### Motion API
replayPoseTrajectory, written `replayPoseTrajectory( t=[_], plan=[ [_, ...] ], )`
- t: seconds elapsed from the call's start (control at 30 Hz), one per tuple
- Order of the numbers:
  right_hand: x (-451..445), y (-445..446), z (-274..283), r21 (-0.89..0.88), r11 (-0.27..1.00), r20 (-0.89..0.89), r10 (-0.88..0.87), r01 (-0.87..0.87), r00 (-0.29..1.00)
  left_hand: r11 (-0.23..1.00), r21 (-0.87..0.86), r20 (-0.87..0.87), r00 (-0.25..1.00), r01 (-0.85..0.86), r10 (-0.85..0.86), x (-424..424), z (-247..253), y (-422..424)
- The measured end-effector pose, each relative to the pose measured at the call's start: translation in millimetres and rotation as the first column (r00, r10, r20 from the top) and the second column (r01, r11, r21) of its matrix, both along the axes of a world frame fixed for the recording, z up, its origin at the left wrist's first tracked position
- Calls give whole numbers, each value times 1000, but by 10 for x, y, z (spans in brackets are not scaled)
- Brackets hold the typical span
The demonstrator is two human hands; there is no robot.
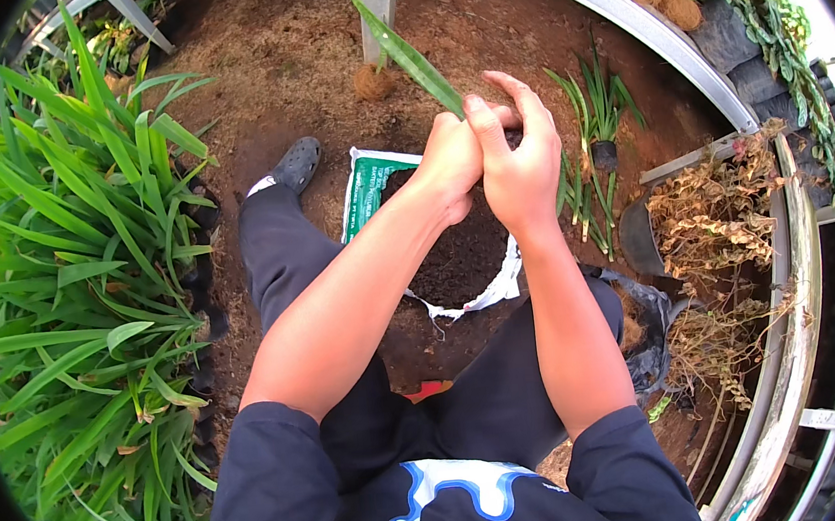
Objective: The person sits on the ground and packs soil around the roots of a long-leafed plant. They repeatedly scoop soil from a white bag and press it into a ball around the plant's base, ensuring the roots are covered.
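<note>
My left hand (447, 158) is closed around the lower end of a long, strap-shaped green leaf (405, 58), which slants up to the left. Against it rests my right hand (522, 156), thumb by the leaf's base and fingers curved; its palm side is hidden, and something dark shows between the hands. Below both lies an opened green and white plastic soil bag (365, 190) bearing writing, with dark potting soil (455, 264) inside. Right of my hands, several green plants (599, 111) lie on the ground, one with a small black pot (604, 156).
Dense strap-leaved plants (89, 292) line the left side. A metal post (380, 8) stands ahead beside a brown fibre ball (373, 82). Dried plants (714, 209), a black plastic bag (653, 321) and a curved metal rail (627, 14) are on the right.
</note>
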State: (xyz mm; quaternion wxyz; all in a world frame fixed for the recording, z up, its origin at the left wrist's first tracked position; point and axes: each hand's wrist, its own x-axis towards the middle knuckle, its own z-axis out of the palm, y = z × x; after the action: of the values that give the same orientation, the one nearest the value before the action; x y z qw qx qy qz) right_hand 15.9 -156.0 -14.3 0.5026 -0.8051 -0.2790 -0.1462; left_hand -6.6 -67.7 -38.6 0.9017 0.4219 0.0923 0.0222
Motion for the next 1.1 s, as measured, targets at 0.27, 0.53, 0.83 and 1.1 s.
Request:
replayPoseTrajectory(
  t=[0.27, 0.53, 0.83, 1.1],
  plan=[
    [643, 75, -569, 563, 803, -667, 302, 194, 681, 794, 525, -65, 915, -307, 398, 89, 147, 251],
    [271, -80, -2242, -620, 765, -454, -167, -176, 875, 864, 408, -96, 927, -297, 364, -20, 226, 492],
    [-673, 49, -2961, -772, 632, -222, -162, -72, 961, 823, 490, -58, 931, -289, 361, -197, 426, 756],
    [-472, 308, -2934, -810, 550, -355, -182, -204, 917, 815, 484, -70, 915, -318, 398, -251, 412, 1029]
  ],
)
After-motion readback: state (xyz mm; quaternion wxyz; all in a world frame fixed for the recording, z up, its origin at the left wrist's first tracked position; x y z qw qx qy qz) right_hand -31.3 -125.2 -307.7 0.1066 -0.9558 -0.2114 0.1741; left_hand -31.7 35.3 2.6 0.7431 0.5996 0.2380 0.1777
